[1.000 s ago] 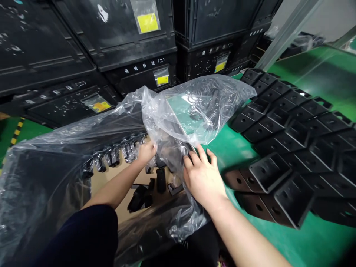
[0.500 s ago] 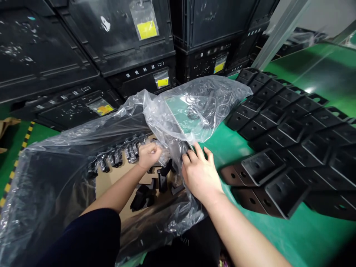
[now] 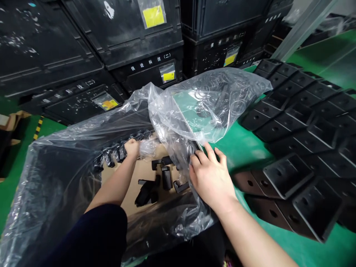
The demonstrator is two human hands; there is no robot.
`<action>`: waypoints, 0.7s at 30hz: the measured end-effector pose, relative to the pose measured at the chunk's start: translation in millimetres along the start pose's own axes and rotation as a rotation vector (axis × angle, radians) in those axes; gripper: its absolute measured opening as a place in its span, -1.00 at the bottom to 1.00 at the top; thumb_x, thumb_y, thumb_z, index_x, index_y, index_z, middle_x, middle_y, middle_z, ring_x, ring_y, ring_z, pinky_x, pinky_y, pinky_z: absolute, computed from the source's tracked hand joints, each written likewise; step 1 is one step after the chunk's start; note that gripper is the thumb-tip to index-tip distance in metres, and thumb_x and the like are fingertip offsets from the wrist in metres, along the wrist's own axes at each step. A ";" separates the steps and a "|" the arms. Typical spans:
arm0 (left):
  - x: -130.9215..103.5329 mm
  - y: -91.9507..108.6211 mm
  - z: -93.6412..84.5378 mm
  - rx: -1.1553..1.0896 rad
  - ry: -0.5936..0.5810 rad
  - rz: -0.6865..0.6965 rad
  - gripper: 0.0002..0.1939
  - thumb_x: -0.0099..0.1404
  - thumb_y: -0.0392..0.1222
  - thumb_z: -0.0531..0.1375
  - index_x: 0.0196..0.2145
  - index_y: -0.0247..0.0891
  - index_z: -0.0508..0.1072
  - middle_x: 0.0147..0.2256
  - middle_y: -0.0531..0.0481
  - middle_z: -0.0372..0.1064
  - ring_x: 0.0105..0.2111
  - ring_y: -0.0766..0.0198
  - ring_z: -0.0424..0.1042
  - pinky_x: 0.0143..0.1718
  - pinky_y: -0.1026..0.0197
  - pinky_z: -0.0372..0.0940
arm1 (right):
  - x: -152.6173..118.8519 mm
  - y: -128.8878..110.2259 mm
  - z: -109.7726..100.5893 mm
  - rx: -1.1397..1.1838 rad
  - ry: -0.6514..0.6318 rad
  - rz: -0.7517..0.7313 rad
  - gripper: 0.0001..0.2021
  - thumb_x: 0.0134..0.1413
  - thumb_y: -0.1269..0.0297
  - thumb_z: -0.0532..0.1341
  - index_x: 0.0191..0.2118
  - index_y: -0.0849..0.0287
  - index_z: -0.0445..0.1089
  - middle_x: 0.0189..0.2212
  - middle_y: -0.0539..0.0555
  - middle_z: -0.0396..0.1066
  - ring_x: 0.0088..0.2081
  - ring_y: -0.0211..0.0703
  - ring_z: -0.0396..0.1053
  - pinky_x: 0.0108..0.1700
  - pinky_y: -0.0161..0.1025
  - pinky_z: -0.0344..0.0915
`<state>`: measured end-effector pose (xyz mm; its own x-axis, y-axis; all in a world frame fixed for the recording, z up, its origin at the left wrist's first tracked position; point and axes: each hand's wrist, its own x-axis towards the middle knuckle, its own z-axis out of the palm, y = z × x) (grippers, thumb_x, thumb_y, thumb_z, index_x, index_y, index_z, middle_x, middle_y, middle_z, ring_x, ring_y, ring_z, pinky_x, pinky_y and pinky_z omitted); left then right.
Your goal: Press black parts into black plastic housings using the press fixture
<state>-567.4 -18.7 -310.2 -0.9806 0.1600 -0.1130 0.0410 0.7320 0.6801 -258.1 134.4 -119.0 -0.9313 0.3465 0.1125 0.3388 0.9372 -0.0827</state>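
Note:
My left hand (image 3: 131, 148) is a closed fist inside a bin lined with clear plastic. A crumpled clear plastic bag (image 3: 148, 147) trails from it to the right; what it contains, if anything, is unclear. Beside the fist stands a row of black parts in clear wrapping (image 3: 109, 158). Loose black plastic parts (image 3: 166, 178) lie on the cardboard sheet (image 3: 133, 176) at the bin's bottom. My right hand (image 3: 213, 176) rests on the bin's right rim, over the clear liner (image 3: 164, 118), its fingers spread and bent across the edge. Its thumb is hidden.
Black hollow blocks with round holes (image 3: 289, 174) stand in rows on a green surface (image 3: 236, 146) at right. Stacked black crates (image 3: 150, 68) with yellow labels form a wall behind the bin. A metal post (image 3: 303, 31) rises at the upper right.
My left hand has moved left along the row of wrapped parts, with the crumpled clear bag stretching out behind it. My right hand stays on the rim. The whole view has shifted slightly.

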 end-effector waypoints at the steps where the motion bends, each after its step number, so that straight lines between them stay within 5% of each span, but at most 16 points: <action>1: 2.1 -4.9 -0.7 0.043 -0.002 -0.013 -0.72 0.37 -0.06 0.15 -0.19 -0.39 0.41 -0.30 0.00 0.36 -0.37 0.31 0.39 -0.38 0.25 0.36 | 0.0 0.0 0.0 -0.002 -0.001 0.002 -0.83 0.21 0.40 0.08 -0.19 0.21 0.40 -0.07 0.21 0.41 0.26 0.17 -0.01 0.17 0.14 -0.05; 8: 43.2 -6.7 -2.1 0.318 -0.065 -0.037 -0.70 0.36 -0.04 0.15 -0.19 -0.38 0.43 -0.23 -0.04 0.40 -0.22 0.20 0.43 -0.17 0.09 0.38 | 1.7 -0.1 1.9 -0.001 0.007 0.015 -0.82 0.24 0.34 0.08 -0.14 0.18 0.41 -0.05 0.16 0.41 0.24 0.17 0.02 0.18 0.14 -0.06; 14: 83.2 4.7 24.1 0.535 -0.166 -0.004 -0.66 0.35 -0.07 0.16 -0.02 -0.32 0.39 -0.01 -0.15 0.33 -0.03 0.11 0.36 0.01 -0.07 0.29 | 3.0 -0.8 1.0 -0.013 -0.009 0.029 -0.82 0.23 0.35 0.08 -0.14 0.17 0.40 -0.05 0.14 0.42 0.25 0.15 0.01 0.18 0.12 -0.04; 21: 96.7 -1.7 42.2 0.615 -0.354 0.042 -0.66 0.36 -0.06 0.15 0.00 -0.32 0.38 -0.04 -0.13 0.36 -0.09 0.15 0.40 -0.05 -0.01 0.35 | 4.6 -0.9 2.5 -0.001 0.003 0.045 -0.84 0.23 0.36 0.10 -0.16 0.18 0.41 -0.05 0.14 0.41 0.25 0.14 0.02 0.18 0.12 -0.03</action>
<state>-654.2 23.5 -352.8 -0.8590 0.3253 -0.3954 0.2801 0.9450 0.1687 -263.0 135.1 -120.9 -0.9147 0.3885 0.1116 0.3805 0.9207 -0.0868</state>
